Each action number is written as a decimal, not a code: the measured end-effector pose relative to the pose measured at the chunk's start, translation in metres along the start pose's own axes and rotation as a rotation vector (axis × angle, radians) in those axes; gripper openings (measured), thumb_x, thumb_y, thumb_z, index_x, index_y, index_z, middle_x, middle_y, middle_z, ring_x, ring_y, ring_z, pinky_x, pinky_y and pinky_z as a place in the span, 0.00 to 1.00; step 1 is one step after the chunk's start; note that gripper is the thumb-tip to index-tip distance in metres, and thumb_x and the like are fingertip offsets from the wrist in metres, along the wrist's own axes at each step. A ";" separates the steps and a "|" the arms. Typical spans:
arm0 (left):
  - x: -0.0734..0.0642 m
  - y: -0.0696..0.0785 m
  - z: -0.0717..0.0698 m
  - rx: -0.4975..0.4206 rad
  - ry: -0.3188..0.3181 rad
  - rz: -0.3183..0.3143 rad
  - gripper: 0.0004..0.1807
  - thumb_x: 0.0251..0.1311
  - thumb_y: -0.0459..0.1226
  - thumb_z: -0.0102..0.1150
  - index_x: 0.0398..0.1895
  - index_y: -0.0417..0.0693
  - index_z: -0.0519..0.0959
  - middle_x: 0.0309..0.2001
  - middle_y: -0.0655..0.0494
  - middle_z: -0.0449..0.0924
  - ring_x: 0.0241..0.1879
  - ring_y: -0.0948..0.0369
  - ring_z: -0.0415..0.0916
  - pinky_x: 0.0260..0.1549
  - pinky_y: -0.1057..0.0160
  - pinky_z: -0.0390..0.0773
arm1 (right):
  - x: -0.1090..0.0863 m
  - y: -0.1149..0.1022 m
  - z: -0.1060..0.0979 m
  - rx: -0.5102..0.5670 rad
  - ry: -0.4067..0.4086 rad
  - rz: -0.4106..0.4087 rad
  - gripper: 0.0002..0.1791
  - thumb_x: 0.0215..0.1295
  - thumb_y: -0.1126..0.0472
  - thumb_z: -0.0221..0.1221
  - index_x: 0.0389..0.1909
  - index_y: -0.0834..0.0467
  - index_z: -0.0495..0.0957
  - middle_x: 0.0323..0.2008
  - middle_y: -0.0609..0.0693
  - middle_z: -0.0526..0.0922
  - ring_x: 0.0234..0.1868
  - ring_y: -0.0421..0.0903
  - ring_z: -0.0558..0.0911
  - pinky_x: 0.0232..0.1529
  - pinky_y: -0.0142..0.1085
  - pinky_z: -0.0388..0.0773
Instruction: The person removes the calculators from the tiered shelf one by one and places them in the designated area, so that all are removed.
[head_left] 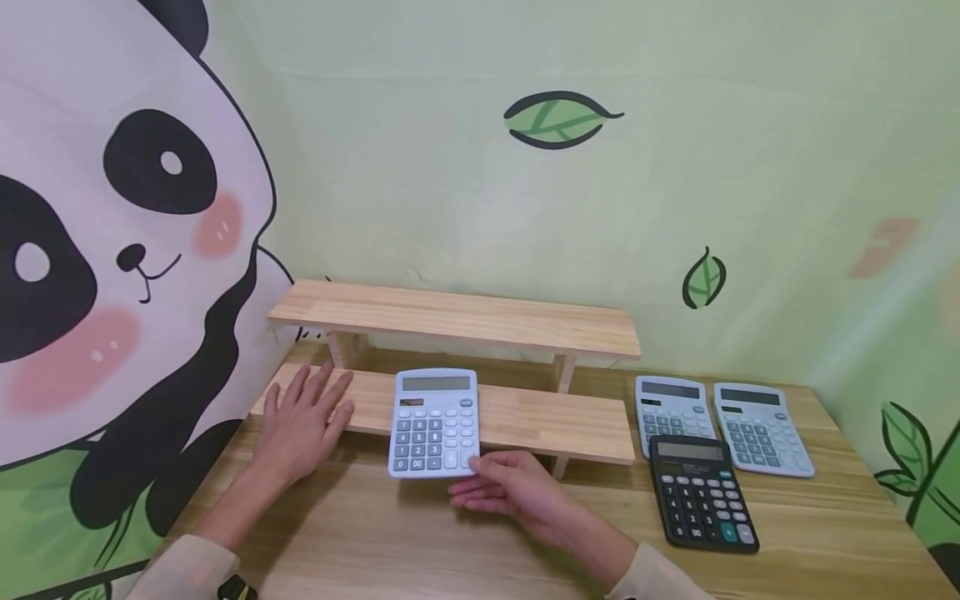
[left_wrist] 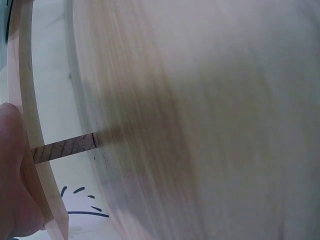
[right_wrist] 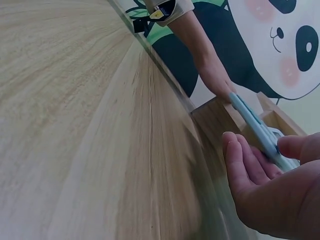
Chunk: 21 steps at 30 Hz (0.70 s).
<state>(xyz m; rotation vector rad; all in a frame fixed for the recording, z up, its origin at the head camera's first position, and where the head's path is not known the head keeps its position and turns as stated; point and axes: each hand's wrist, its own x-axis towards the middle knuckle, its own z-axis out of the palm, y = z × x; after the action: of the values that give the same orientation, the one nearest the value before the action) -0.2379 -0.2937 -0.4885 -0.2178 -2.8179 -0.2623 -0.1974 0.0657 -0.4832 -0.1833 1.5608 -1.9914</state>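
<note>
My right hand (head_left: 517, 492) pinches a light blue calculator (head_left: 433, 425) by its lower right corner, thumb on the face and fingers beneath. In the head view the calculator overlaps the lower tier (head_left: 555, 417) of a wooden two-tier stand, its display end toward the wall. Seen from the right wrist, the same calculator (right_wrist: 257, 127) is tilted and shows its thin edge. My left hand (head_left: 300, 417) rests with spread fingers on the left end of the lower tier; the left wrist view shows part of that hand (left_wrist: 17, 185) at the board's edge.
Two more light blue calculators (head_left: 761, 429) lie on the wooden table (head_left: 825, 533) right of the stand. A black calculator (head_left: 703, 496) overlaps the lower part of the left one (head_left: 675, 404). The stand's upper tier (head_left: 465, 315) runs along the panda-printed wall (head_left: 420, 167).
</note>
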 end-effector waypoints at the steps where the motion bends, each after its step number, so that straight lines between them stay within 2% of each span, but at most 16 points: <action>1: 0.000 0.000 0.000 -0.001 0.000 0.000 0.34 0.82 0.59 0.36 0.82 0.54 0.65 0.82 0.40 0.55 0.81 0.34 0.46 0.72 0.22 0.42 | 0.001 0.000 0.001 0.006 0.004 -0.001 0.18 0.78 0.59 0.61 0.54 0.72 0.81 0.48 0.71 0.87 0.48 0.60 0.91 0.55 0.48 0.85; 8: 0.000 0.000 0.000 0.000 0.003 0.002 0.34 0.82 0.58 0.37 0.82 0.54 0.65 0.82 0.40 0.56 0.81 0.34 0.47 0.71 0.22 0.42 | 0.007 -0.003 0.010 0.094 0.061 -0.009 0.22 0.79 0.58 0.61 0.61 0.72 0.78 0.54 0.70 0.85 0.54 0.63 0.88 0.57 0.48 0.84; 14: -0.001 0.001 0.000 0.001 0.005 0.000 0.34 0.82 0.58 0.37 0.82 0.54 0.66 0.82 0.40 0.56 0.81 0.34 0.47 0.71 0.22 0.42 | 0.011 -0.004 0.022 0.181 0.120 -0.010 0.25 0.81 0.54 0.59 0.64 0.72 0.76 0.54 0.67 0.87 0.55 0.62 0.88 0.58 0.48 0.84; 21: 0.000 0.000 0.001 0.001 0.007 -0.003 0.34 0.82 0.59 0.37 0.82 0.54 0.66 0.82 0.40 0.56 0.81 0.34 0.47 0.71 0.22 0.42 | 0.013 -0.002 0.026 0.154 0.151 -0.009 0.22 0.80 0.57 0.59 0.63 0.71 0.77 0.52 0.65 0.88 0.49 0.58 0.90 0.52 0.43 0.87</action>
<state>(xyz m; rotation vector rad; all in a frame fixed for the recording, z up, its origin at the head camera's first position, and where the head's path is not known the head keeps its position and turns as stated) -0.2384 -0.2933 -0.4893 -0.2126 -2.8112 -0.2614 -0.1975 0.0372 -0.4768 0.0222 1.4902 -2.1656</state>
